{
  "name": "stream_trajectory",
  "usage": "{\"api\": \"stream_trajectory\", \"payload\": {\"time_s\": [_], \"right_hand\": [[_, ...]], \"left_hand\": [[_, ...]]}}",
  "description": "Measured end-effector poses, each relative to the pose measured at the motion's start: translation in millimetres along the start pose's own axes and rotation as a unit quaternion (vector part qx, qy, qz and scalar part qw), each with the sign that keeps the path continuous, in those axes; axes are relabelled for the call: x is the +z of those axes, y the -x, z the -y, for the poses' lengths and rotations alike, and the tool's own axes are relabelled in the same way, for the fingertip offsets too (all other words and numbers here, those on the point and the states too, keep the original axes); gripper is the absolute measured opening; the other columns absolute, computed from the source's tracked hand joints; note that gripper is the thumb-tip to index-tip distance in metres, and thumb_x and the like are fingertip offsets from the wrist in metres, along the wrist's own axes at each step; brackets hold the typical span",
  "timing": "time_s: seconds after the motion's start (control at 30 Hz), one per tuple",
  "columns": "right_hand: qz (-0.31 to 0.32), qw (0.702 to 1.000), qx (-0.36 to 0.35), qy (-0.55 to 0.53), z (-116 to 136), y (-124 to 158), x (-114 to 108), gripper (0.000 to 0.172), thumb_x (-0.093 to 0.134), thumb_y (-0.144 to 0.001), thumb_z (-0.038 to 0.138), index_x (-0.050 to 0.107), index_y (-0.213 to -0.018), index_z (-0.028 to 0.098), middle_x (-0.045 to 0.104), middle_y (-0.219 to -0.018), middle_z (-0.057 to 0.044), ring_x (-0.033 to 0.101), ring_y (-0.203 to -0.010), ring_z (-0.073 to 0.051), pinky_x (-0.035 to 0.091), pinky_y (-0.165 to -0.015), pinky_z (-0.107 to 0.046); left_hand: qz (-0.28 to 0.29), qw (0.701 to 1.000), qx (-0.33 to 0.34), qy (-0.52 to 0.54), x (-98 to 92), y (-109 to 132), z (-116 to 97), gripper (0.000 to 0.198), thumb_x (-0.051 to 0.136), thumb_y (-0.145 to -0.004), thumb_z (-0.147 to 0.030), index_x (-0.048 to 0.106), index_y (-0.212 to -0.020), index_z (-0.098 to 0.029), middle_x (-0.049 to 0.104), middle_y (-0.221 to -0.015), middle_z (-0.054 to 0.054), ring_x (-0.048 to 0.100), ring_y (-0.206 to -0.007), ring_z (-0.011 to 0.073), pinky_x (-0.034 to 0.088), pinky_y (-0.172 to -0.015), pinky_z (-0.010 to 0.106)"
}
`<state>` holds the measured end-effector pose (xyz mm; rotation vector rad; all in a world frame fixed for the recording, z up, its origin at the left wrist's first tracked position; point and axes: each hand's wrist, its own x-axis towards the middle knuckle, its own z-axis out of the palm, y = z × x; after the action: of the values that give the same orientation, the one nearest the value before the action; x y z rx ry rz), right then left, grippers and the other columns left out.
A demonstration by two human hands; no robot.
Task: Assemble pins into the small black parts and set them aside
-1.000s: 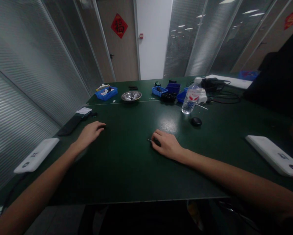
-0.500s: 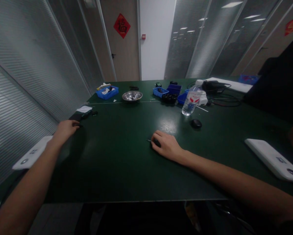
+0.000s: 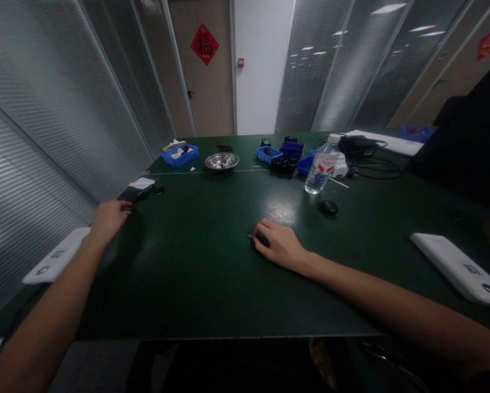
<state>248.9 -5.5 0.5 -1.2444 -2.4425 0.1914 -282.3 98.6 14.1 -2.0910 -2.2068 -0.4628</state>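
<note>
My right hand (image 3: pixel 278 241) rests on the dark green table, its fingers wrapped round a small screwdriver (image 3: pixel 263 238) with a black handle; its thin metal shaft points left. At the table's left side, my left hand (image 3: pixel 112 218) is closed, fingertips together at a small dark piece (image 3: pixel 133 209) that is too dim to name. Just beyond those fingers lie more dark items (image 3: pixel 144 193) and a white paper (image 3: pixel 142 183). A black computer mouse (image 3: pixel 329 207) sits beyond my right hand, apart from it.
A water bottle (image 3: pixel 322 165) stands at the right, near blue bins (image 3: pixel 269 155) and black cables (image 3: pixel 378 169). Further back are a metal bowl (image 3: pixel 222 161) and a blue basket (image 3: pixel 180 156). White devices lie left (image 3: pixel 59 255) and right (image 3: pixel 458 267). Another person's dark sleeve (image 3: pixel 466 131) shows at right.
My left fingers have shifted very slightly, and more of the small dark piece shows beside them. My right hand keeps its place with the screwdriver. The whole view has tilted a touch.
</note>
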Motion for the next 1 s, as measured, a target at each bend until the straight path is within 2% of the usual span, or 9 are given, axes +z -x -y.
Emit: {"api": "stream_trajectory", "payload": {"time_s": [0.2,0.4,0.67,1.0], "right_hand": [[0.005,1.0,0.001,-0.007,0,1,-1,0.014,0.057,-0.097,0.029,0.062,-0.106,0.021,0.062,-0.106,-0.005,0.06,-0.088,-0.017,0.045,-0.069,-0.028],[0.01,1.0,0.004,-0.005,0,0,-1,0.013,0.058,-0.096,0.029,0.063,-0.106,0.021,0.062,-0.105,-0.005,0.06,-0.088,-0.017,0.045,-0.069,-0.028],[0.009,1.0,0.003,-0.001,1,0,-2,0.013,0.057,-0.097,0.029,0.062,-0.105,0.02,0.062,-0.105,-0.005,0.06,-0.088,-0.017,0.045,-0.07,-0.028],[0.01,1.0,0.004,0.001,0,-1,0,0.012,0.058,-0.096,0.029,0.062,-0.105,0.021,0.062,-0.106,-0.005,0.059,-0.087,-0.017,0.044,-0.068,-0.028]], "left_hand": [[0.032,0.998,-0.043,-0.033,-1.1,-1,-1,0.033,0.069,-0.086,-0.02,0.072,-0.117,-0.009,0.074,-0.096,0.003,0.063,-0.09,0.0208,0.043,-0.079,0.025],[0.04,0.997,-0.061,-0.035,-1.4,-1,-2,0.035,0.068,-0.087,-0.022,0.071,-0.119,-0.01,0.075,-0.105,0.004,0.063,-0.088,0.0191,0.041,-0.072,0.022],[0.051,0.997,-0.041,-0.043,-7.0,3,-8,0.036,0.063,-0.091,-0.024,0.071,-0.121,-0.006,0.074,-0.108,0.009,0.063,-0.094,0.02,0.041,-0.081,0.024],[0.038,0.996,-0.027,-0.07,-9.5,7,-14,0.034,0.061,-0.091,-0.024,0.072,-0.117,-0.006,0.073,-0.106,0.011,0.062,-0.092,0.0214,0.039,-0.077,0.025]]}}
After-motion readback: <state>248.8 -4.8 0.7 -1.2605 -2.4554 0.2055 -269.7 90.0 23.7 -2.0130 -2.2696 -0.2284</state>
